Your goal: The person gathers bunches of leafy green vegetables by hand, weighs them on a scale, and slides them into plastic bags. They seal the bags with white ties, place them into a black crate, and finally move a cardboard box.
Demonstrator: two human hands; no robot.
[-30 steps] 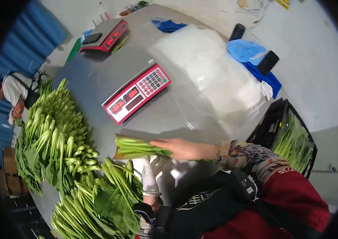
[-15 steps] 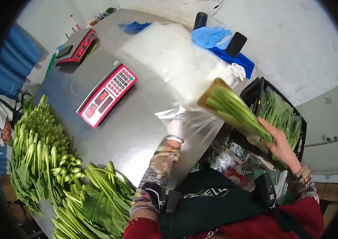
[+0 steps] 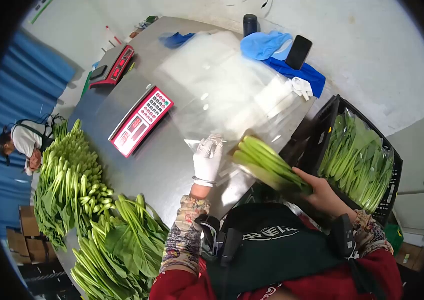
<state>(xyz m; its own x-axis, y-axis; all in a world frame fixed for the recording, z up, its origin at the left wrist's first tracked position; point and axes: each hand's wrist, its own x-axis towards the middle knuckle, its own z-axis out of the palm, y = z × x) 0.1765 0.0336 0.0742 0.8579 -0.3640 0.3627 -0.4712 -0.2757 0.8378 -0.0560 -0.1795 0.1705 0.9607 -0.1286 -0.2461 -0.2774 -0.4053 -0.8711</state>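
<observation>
My left hand (image 3: 208,159), in a white glove, is closed at the table's front edge, pinching the edge of a clear plastic bag (image 3: 191,144). To its right, my bare right hand (image 3: 322,192) grips a bunch of leafy greens (image 3: 264,159) by the leaf end, pale stems pointing left toward the gloved hand. A brown, blurred edge shows behind the stem ends; I cannot make out what it belongs to. More clear plastic bags (image 3: 204,65) lie spread on the steel table beyond my hands.
A red-and-white scale (image 3: 142,120) stands left of the bags, with a second scale (image 3: 114,66) behind it. Greens are heaped (image 3: 72,185) at left. A black crate (image 3: 339,102) of bagged greens stands at right. A phone (image 3: 298,52) lies at the back. Another person (image 3: 24,140) is at far left.
My right hand has brought the greens left and down, nearer my left hand. My left hand has shifted slightly left, still at the plastic. The whole view has turned a little.
</observation>
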